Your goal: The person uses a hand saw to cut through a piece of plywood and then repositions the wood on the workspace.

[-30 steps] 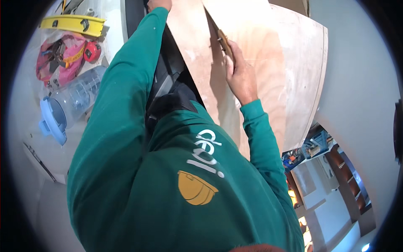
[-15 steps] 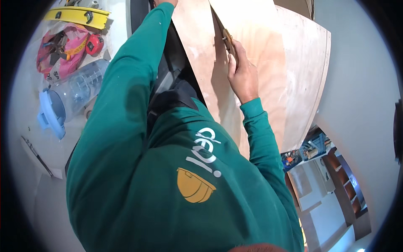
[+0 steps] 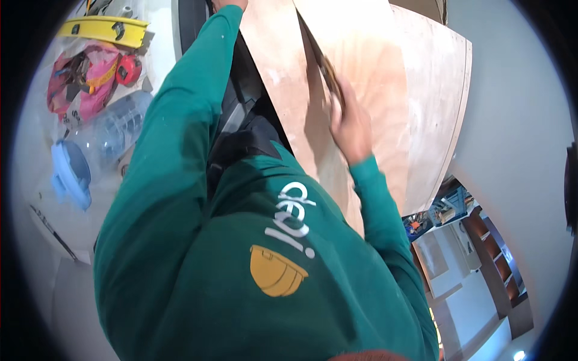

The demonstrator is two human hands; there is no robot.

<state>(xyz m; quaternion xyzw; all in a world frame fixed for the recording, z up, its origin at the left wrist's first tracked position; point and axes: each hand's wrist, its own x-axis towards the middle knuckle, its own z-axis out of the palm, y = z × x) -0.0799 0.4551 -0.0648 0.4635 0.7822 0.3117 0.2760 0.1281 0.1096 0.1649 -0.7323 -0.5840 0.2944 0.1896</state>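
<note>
My right hand [image 3: 354, 127] is closed around the tan wooden handle of a handsaw [image 3: 330, 78], slightly smeared by motion. The narrow dark blade runs away from me along a line in a pale plywood sheet [image 3: 376, 78], and a shadow falls beside it. At the top edge, my left hand [image 3: 230, 3] is mostly cut off by the picture. It is by the sheet's far left corner, and its fingers are hidden.
On a white surface to my left lie a yellow spirit level [image 3: 105, 30], a pink bag [image 3: 81, 84] of tools, a red tape measure [image 3: 128, 70] and a clear jug [image 3: 117, 123] with a blue lid [image 3: 71, 174]. A blue crate [image 3: 451, 204] stands beyond the sheet's right side.
My right hand and the saw handle have moved back toward me along the line. My left arm keeps its place at the sheet's edge. The view has shifted slightly.
</note>
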